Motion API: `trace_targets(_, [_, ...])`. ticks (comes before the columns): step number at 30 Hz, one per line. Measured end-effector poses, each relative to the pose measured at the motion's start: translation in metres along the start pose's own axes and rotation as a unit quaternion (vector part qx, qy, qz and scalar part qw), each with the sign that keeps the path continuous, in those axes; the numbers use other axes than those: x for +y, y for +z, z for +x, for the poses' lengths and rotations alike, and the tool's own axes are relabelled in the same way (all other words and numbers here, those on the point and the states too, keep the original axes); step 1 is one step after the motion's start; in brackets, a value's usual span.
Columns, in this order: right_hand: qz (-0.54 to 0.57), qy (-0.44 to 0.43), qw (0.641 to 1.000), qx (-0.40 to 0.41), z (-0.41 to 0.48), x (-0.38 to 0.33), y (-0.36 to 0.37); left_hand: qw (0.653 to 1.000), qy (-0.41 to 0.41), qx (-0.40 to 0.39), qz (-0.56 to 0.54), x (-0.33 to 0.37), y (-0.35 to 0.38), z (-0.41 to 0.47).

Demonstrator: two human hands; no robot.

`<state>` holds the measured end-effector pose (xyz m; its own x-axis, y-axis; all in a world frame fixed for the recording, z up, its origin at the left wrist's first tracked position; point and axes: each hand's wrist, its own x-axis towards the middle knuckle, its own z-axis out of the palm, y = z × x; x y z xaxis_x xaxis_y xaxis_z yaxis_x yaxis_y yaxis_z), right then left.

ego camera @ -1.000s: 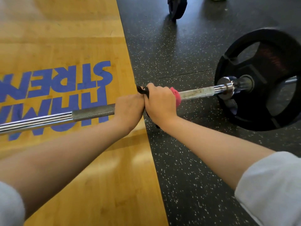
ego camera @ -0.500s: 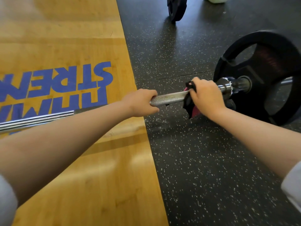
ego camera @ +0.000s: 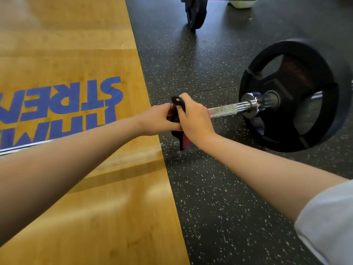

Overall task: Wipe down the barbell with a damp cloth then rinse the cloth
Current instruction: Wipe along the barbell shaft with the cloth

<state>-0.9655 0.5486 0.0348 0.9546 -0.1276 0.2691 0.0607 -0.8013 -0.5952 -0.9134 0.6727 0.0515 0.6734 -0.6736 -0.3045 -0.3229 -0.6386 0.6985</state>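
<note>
Lying low across the scene from left to right, barbell (ego camera: pixel 225 109) spans both floor surfaces. Dark cloth (ego camera: pixel 181 139) with a pink side is wrapped round the shaft near its middle; a loose end hangs below. Right hand (ego camera: pixel 194 119) clamps over the cloth, fingers curled round it and the bar. Left hand (ego camera: pixel 154 121) sits just left, touching the right, fingers curled over the shaft; cloth shows between the two. Knurled bare steel runs right from the right hand to a chrome collar (ego camera: pixel 254 103), then a black weight plate (ego camera: pixel 294 96) standing on black speckled rubber floor (ego camera: pixel 219 188). Wooden platform (ego camera: pixel 76 207) on the left carries blue lettering (ego camera: pixel 76 104). Second plate (ego camera: pixel 195 14) stands far, well apart. White sleeve (ego camera: pixel 328 226) at near right.
</note>
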Motion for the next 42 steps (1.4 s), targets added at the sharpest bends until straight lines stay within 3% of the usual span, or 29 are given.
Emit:
trace_targets(5, [0.096,0.009,0.995,-0.018,0.006,-0.010,-0.008,0.997,-0.018,0.017,-0.075,-0.006,-0.007,-0.010])
trace_targets(15, [0.081,-0.068,0.994,-0.042,0.021,-0.024,0.002,0.976,-0.043,0.122,-0.174,0.003,-0.006,-0.028])
trace_targets(20, [0.081,-0.125,0.989,-0.005,0.047,-0.041,-0.003,0.926,-0.076,0.152,-0.337,0.000,-0.029,-0.033])
trace_targets(26, [0.035,-0.153,0.987,0.019,0.082,-0.055,0.005,0.901,-0.137,0.172,-0.374,-0.023,-0.066,-0.037])
trace_targets(31, [-0.042,-0.185,0.982,-0.005,0.090,-0.086,-0.009,0.841,-0.187,0.189,-0.472,-0.015,-0.086,-0.060])
trace_targets(39, [0.002,-0.208,0.975,-0.076,0.075,-0.207,-0.087,0.764,-0.251,0.217,-0.553,0.053,-0.164,-0.151])
trace_targets(42, [0.019,-0.262,0.960,-0.097,0.067,-0.265,-0.114,0.741,-0.251,0.218,-0.583,0.081,-0.205,-0.195])
